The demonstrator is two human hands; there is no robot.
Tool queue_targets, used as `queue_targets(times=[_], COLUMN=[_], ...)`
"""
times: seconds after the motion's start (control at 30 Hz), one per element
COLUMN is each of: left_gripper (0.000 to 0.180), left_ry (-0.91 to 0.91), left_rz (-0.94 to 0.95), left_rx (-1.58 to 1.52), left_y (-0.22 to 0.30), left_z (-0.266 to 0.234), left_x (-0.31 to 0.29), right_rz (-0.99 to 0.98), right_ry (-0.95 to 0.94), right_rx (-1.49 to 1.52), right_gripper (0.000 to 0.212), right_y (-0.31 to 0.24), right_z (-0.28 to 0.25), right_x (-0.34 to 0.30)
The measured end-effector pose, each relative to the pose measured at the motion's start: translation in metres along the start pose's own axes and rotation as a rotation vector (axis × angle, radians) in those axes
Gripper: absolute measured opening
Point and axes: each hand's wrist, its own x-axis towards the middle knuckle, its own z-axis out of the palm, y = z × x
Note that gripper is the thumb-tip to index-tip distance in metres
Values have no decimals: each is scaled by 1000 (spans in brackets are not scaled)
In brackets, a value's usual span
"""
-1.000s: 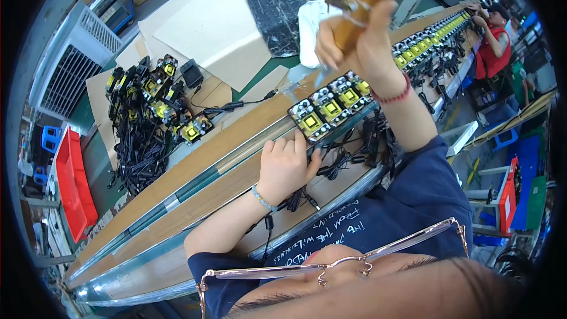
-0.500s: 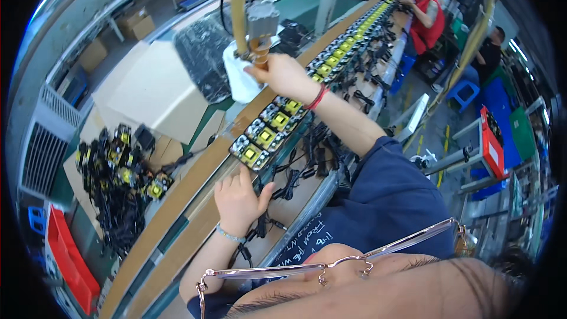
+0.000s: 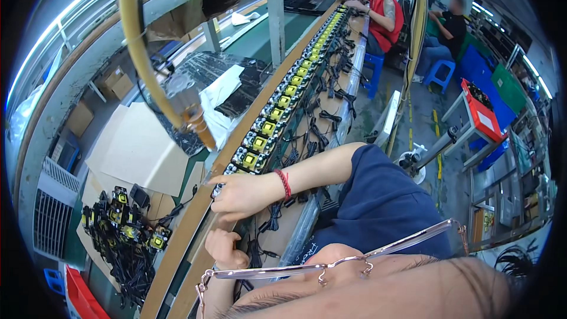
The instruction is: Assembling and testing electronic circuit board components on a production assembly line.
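A long row of small circuit boards (image 3: 269, 127) with yellow transformers runs along a rail away from me. At its near end my right hand (image 3: 243, 195), with a red cord round the wrist, reaches across. Its fingers close on the edge of a circuit board (image 3: 217, 189), most of which the hand covers. Just below, my left hand (image 3: 225, 249) is held with curled fingers; whatever they may hold is hidden. Left of the row, a tool with a copper-coloured coiled tip (image 3: 199, 128) hangs free beneath a yellow hose (image 3: 133, 38).
Black cables (image 3: 313, 136) lie along the row's right side. A heap of boards and cables (image 3: 121, 236) sits on cardboard (image 3: 142, 147) at left. A white cloth (image 3: 220, 103) lies beyond the tool. A person in a red vest (image 3: 387, 20) works at the far end.
My right hand has let go of the hanging tool and moved down to the near end of the row. The tool hangs farther left. My left hand has drawn back, its fingers curling.
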Motion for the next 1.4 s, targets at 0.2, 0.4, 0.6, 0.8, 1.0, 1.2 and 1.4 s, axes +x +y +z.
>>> queue_targets(times=[0.2,0.4,0.6,0.8,1.0,1.2,1.4], left_gripper=[50,36,35,37,42,50,54], left_ry=[-104,-163,-185,-227,-207,-277,-302], left_rz=[22,165,135,170,216,166,95], left_rx=[61,183,145,175,175,211,215], left_y=[12,8,10,-30,-65,-96,-122], left_z=[-2,-3,-8,-12,-18,-26,-30], left_x=[10,8,8,-33,-69,-102,-131], right_rz=[-102,-102,0,126,262,394,500], right_ry=[93,36,-25,-52,-51,-28,-27], right_rx=[-64,92,78,-53,-209,-366,-531], right_gripper=[17,21,19,21,22,23,24], right_y=[1,13,20,43,57,78,107], right_z=[20,27,13,30,43,59,77], right_x=[8,4,-3,-27,-48,-73,-99])
